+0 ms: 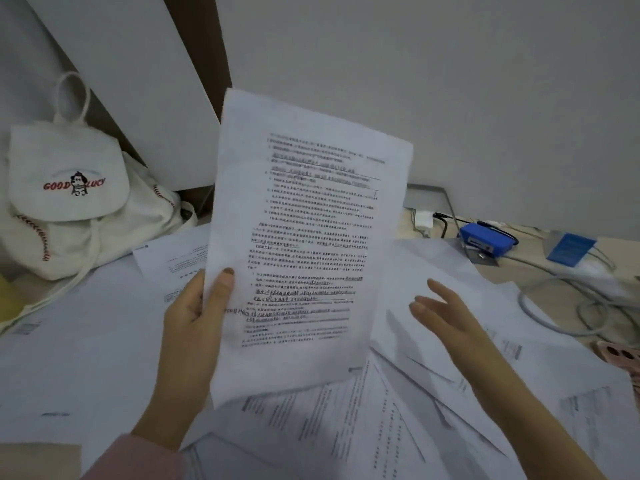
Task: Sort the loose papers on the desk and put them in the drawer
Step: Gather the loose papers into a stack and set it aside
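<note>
Sheet held up to be read, spare hand ready

Fingers [225,278] of the left hand [194,317] pinch a printed sheet [304,237] at its lower left edge, thumb on the face and the rest behind. The page stands tilted up toward the camera, probably so it can be read and classed before sorting. The right hand [446,313] holds nothing. Its fingers [438,289] are straight and spread, hovering just beside the sheet's right edge above the pile, likely ready to steady the page or take up the next one. Beneath both hands, loose papers [381,427] lie overlapped at all angles across the desk [540,258], so the sorting looks barely begun. A white canvas bag [69,188] sits at the back left, and a blue box [488,239] and grey cables [571,306] at the back right. No drawer is in view.
</note>
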Available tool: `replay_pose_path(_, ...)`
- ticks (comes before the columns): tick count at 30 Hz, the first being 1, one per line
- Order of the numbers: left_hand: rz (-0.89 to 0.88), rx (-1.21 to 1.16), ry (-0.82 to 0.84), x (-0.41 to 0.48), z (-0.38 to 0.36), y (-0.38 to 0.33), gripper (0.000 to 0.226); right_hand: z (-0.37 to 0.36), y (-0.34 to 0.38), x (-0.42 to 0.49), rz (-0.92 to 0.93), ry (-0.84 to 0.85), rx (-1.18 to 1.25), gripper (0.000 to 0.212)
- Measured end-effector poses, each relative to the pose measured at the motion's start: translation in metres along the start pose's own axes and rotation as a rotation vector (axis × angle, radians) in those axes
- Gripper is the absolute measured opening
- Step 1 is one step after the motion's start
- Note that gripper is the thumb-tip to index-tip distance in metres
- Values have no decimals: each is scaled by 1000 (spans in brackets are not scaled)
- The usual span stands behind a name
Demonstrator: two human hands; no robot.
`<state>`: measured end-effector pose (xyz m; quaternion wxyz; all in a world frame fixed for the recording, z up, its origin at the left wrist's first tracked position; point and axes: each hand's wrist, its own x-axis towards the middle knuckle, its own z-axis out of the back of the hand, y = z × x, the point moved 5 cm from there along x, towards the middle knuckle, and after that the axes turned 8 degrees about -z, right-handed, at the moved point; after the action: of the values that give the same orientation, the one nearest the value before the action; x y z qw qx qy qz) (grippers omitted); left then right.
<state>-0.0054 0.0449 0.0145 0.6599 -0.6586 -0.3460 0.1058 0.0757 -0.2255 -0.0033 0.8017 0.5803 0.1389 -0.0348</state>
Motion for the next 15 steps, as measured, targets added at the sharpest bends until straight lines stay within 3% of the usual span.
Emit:
replay_pose_path(4, 156, -116, -22, -11, 2, 8, 21, -21, -14, -9, -101, 174, 112, 61)
replay_pose_path(6, 191, -109, 7, -17, 2, 17, 21, -30, -17, -16, -102, 219, 165, 43)
replay_pose_path(8, 228, -99, 52, -21, 3, 28, 24, -32, -20, -22, -93, 176, 150, 25)
replay_pose_path(10, 217, -62, 100, -18, 6, 37, 32, -27, -27, -24, -108, 79, 149, 22)
replay_pose_path(12, 151, 90, 146, -6, 14, 50, 33, -18, -38, -22, -156, -31, 190, 21)
replay_pose_path(14, 60, 518, 232, 15, 29, 73, 29, -11, -52, -20, -220, -96, 237, 21)
replay_pose_path(15, 43, 764, 317, 23, 33, 86, 42, -9, -58, -18, -250, -115, 251, 21)
